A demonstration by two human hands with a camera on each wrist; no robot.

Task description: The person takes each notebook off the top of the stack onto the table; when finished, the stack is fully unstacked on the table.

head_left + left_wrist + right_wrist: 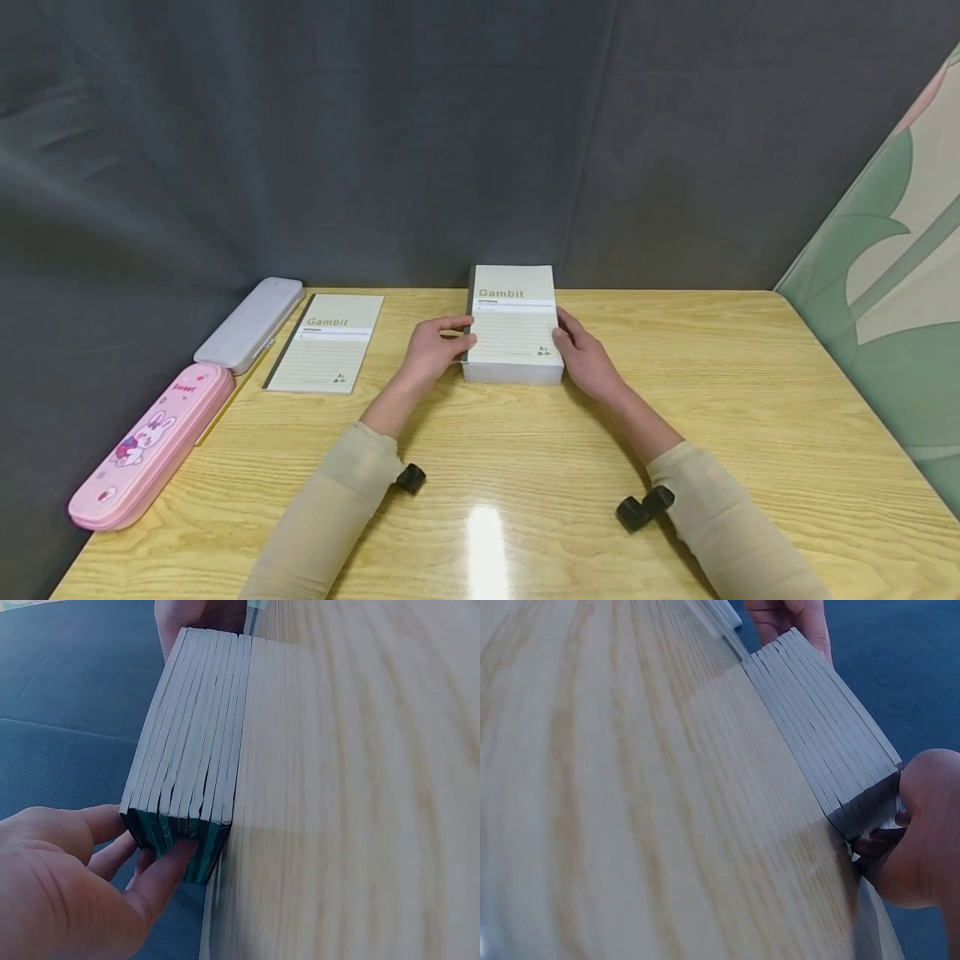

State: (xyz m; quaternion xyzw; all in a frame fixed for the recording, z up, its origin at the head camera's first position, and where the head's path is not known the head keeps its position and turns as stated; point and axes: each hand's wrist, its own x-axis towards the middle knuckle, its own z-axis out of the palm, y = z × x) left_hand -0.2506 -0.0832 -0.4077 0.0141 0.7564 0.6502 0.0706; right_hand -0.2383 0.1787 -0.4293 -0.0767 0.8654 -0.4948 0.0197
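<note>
A thick stack of notebooks point(513, 329) lies near the table's back edge, the top cover reading "Gambit". My left hand point(435, 346) touches its dark spine side with thumb and fingertips. On the opposite side, my right hand point(588, 358) rests its thumb and fingers against the page edges. In the left wrist view, the left thumb point(161, 877) presses on the greenish spines. The right wrist view shows the right hand point(930, 832) at the stack's near corner, some fingers hidden in shadow. A single matching notebook point(326, 346) lies flat to the left.
A grey pencil case point(251, 323) and a pink rabbit pencil case point(153, 450) lie end to end along the left edge, with a thin yellow pencil-like stick point(225, 408) beside them. A dark curtain point(450, 142) hangs behind the wooden table point(712, 375).
</note>
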